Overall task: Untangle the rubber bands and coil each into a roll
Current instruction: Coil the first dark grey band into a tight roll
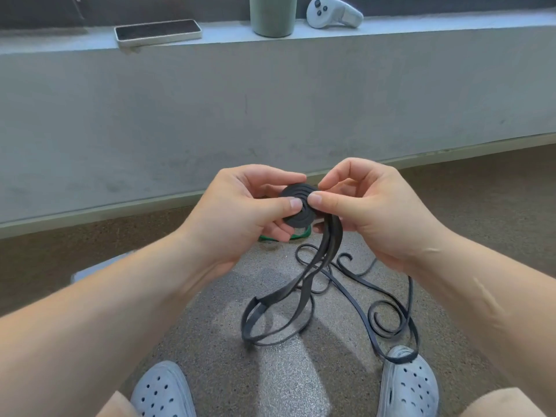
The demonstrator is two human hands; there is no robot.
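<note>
two hands roll a black band.
left hand [240, 206] and right hand [367, 206] both pinch the black roll [296, 207]; its loose tail [279, 296] hangs down.

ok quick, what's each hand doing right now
left hand: pinches the black coil
right hand: pinches the same coil

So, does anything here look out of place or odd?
The phone on the ledge pokes one corner past the edge, so it might tip off. Also, a loose black band on the floor loops over the toe of the right shoe.
</note>
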